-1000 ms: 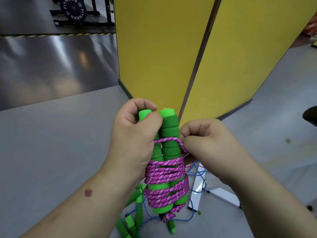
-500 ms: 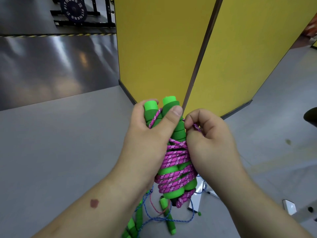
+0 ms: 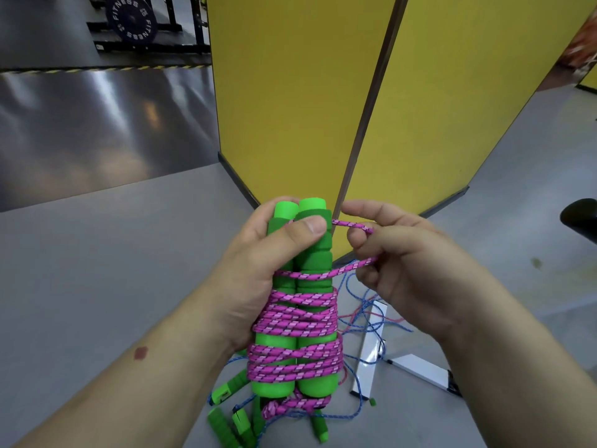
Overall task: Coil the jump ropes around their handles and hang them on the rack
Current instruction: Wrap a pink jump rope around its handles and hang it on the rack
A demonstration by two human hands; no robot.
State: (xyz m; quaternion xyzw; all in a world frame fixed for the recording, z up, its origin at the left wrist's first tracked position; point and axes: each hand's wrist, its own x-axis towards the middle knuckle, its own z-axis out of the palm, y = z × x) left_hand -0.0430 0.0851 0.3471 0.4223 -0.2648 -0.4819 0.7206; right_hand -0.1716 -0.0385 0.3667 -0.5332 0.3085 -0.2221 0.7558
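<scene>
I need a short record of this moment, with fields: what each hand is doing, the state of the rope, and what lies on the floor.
left hand: left hand grips two green handles side by side, thumb on top
right hand: right hand pinches a loose loop of the pink rope
rope state: mostly coiled around both handles; last loop not yet secured
floor: more jump ropes with green handles and blue cord
background: yellow panels

Weight plate [image 3: 131, 19] cut by top edge, upper left. Left hand [image 3: 258, 270] hides handles' [image 3: 315, 253] left side. Dark object [image 3: 580, 218] clipped at right edge.
</scene>
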